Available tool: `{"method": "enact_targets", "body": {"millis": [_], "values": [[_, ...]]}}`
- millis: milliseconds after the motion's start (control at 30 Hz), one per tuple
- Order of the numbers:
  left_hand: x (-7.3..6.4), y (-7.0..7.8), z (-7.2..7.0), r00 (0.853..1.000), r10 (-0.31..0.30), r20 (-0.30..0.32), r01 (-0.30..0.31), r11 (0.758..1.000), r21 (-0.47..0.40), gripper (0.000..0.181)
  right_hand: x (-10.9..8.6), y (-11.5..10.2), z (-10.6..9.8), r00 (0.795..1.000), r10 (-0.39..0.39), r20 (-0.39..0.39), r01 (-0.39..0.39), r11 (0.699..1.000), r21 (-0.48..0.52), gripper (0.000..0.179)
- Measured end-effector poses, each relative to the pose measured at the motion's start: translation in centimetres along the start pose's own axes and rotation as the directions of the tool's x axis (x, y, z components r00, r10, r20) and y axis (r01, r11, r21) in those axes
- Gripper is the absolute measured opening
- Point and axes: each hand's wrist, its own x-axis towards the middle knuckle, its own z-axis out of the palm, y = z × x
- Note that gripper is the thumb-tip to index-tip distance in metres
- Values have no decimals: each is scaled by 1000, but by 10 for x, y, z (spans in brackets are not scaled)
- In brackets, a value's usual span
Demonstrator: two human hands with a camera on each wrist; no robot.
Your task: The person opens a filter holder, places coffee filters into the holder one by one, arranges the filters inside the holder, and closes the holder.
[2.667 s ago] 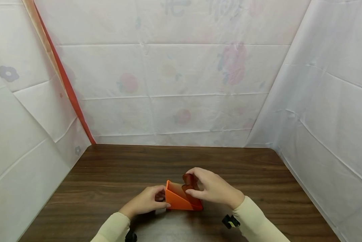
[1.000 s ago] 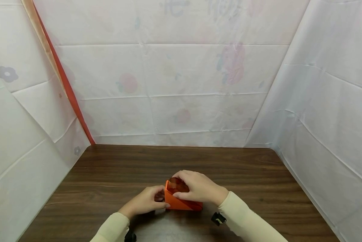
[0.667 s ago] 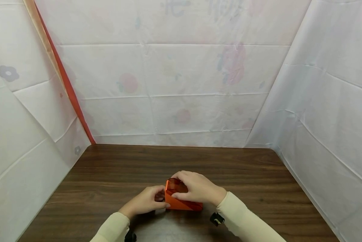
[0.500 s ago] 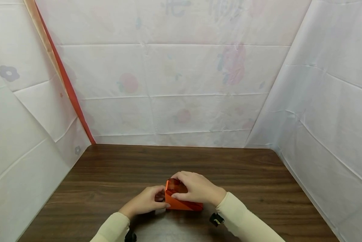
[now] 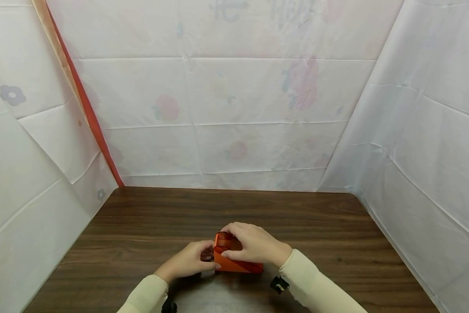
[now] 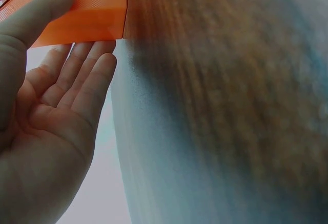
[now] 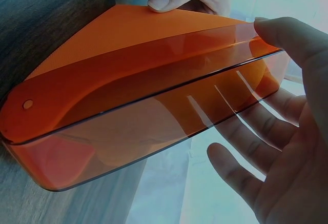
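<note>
A small orange wedge-shaped box [image 5: 228, 264] stands on the table at the front middle, with a see-through reddish-amber lid [image 5: 226, 240] lying down over its sloping top. In the right wrist view a round pivot pin [image 7: 28, 104] shows at the lid's low end. My left hand [image 5: 186, 261] holds the box's tall left end, thumb on the near face and fingertips at the end wall, as the left wrist view shows. My right hand [image 5: 256, 243] grips the lid from above, with the thumb on its near side and the fingers along the far side.
The dark wood-grain table [image 5: 160, 213] reaches back to a white printed sheet [image 5: 226, 148]. White sheets also hang at both sides, with a red strip [image 5: 89, 111] at the left corner. A black wrist device [image 5: 279, 284] sits at my right sleeve.
The lid, raised 2.7 s ago, has swung left and down onto the box, and my right hand has gone left with it. Over the last second it settles slightly. My left hand stays put.
</note>
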Motion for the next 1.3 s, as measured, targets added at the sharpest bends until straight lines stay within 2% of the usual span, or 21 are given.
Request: {"method": "enact_targets", "body": {"millis": [300, 600, 1300], "values": [[0, -1, 0, 1000, -1, -1, 1, 1000, 9, 29, 0, 0, 0, 1000, 10, 5, -10, 1000, -3, 48], [0, 0, 0, 1000, -5, 6, 5, 1000, -17, 30, -1, 3, 2, 1000, 8, 9, -8, 1000, 14, 63], [0, 1, 0, 1000, 9, -3, -9, 1000, 19, 31, -18, 8, -6, 1000, -12, -15, 11, 1000, -6, 65]]}}
